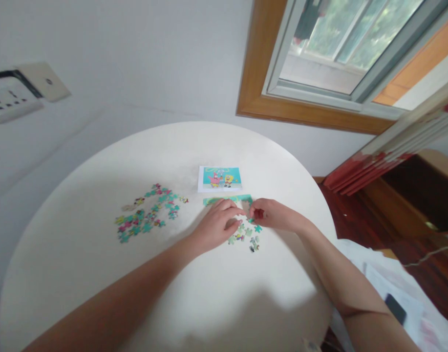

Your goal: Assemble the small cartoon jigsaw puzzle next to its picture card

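My left hand [217,223] and my right hand [272,214] meet at the middle of a round white table [99,278]. The left hand's fingers are drawn together and press on a jigsaw piece at the lower edge of a partly joined green strip of puzzle [228,199]. The right hand is curled in a pinch beside it; what it pinches is too small to name. A few loose pieces [250,238] lie just below both hands. A small reference picture [220,178] with cartoon figures lies behind the strip.
A spread of several loose jigsaw pieces [147,212] lies to the left of the hands. A wall socket [11,100] is on the wall at left. A window with a wooden frame [260,58] is behind the table. Red curtain [373,164] hangs at right.
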A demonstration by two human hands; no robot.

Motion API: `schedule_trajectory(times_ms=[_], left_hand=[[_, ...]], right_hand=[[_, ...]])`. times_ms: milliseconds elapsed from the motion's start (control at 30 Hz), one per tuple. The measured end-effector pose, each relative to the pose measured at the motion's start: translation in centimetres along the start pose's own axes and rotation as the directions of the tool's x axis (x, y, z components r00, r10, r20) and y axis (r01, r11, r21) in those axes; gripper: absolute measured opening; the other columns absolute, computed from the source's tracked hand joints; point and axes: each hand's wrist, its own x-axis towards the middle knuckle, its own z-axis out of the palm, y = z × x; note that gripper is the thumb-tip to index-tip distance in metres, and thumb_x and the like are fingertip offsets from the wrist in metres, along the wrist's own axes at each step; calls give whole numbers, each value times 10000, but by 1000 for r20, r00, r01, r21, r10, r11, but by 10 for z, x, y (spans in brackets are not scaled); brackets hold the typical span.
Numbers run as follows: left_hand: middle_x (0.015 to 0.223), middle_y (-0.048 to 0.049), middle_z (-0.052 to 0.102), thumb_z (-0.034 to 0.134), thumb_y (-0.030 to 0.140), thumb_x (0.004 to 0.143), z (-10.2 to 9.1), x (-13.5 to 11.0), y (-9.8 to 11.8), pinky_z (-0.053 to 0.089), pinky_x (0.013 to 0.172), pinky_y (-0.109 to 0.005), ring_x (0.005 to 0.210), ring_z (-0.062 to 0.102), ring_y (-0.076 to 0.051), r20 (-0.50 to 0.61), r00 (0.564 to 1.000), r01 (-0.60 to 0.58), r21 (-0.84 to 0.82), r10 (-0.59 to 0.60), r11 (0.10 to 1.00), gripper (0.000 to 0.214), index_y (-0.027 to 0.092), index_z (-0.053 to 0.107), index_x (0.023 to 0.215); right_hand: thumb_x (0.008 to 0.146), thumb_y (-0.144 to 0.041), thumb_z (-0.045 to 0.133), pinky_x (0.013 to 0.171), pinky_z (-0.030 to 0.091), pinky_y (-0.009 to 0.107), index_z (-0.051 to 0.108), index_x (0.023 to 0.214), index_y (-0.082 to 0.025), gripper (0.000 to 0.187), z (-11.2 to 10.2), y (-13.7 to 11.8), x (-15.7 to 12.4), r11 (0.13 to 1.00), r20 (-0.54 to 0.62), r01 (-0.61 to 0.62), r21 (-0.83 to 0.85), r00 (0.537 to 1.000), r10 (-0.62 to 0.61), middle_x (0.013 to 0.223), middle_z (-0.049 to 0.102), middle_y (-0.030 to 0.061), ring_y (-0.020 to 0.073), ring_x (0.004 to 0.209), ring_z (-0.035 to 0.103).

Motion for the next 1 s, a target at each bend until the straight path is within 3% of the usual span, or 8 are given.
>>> schedule_trajectory(times_ms=[167, 333, 433, 600, 700, 833, 1000], left_hand=[[977, -43, 594, 616, 246, 852, 0, 0, 3, 407, 893, -373, 982, 520, -220, 42, 999, 2, 85, -6, 996, 152, 226, 669, 993], [965, -45, 606, 568, 312, 902, -3, 1, 5, 407, 873, -361, 970, 518, -214, 44, 998, -41, 118, 36, 992, 147, 207, 662, 942], [918, -45, 615, 480, 285, 950, -9, 3, 8, 410, 851, -349, 938, 527, -203, 64, 996, -64, 161, 54, 985, 203, 192, 650, 889], [797, -28, 622, 500, 215, 931, -23, 2, 13, 412, 783, -324, 829, 550, -187, 94, 996, -31, 243, 8, 969, 204, 179, 626, 774], [752, -24, 618, 508, 206, 926, -30, -10, 13, 409, 751, -309, 791, 553, -180, 93, 995, 15, 248, -39, 969, 220, 173, 624, 743], [736, -26, 610, 517, 237, 924, -37, -35, 7, 406, 733, -303, 775, 548, -178, 69, 994, 65, 226, -83, 972, 221, 173, 637, 750], [786, -37, 629, 493, 215, 917, -44, -50, -12, 408, 797, -335, 827, 550, -192, -57, 985, 171, 224, -163, 959, 199, 173, 638, 789]], right_hand=[[749, -111, 575, 602, 400, 203, 610, 838, -190, 124, 7, -5, 2, 998, 8, 18, 59, 1000, -19, 730, 608, -20, 102, 640, 548], [770, -153, 604, 607, 407, 196, 564, 810, -187, 65, 9, -12, 3, 982, -87, 86, 167, 994, -72, 723, 582, -30, 98, 650, 530], [786, -206, 624, 624, 409, 200, 560, 783, -182, 68, 9, -13, 3, 969, -130, 149, 195, 984, -125, 720, 573, -29, 100, 659, 520], [803, -215, 618, 668, 426, 222, 595, 767, -169, 63, 15, -14, 8, 943, -210, 236, 233, 959, -188, 724, 591, -10, 116, 694, 539], [804, -175, 600, 692, 436, 231, 619, 796, -172, 21, 28, -16, 14, 928, -256, 276, 250, 943, -211, 758, 615, 1, 123, 721, 556], [806, -114, 540, 684, 442, 231, 635, 840, -176, 119, 46, -21, 18, 919, -320, 283, 274, 928, -190, 763, 628, 4, 123, 717, 568], [809, -77, 484, 749, 455, 265, 638, 876, -185, 200, 49, -23, 19, 949, -363, 279, 148, 908, -210, 846, 657, 35, 149, 806, 596]])
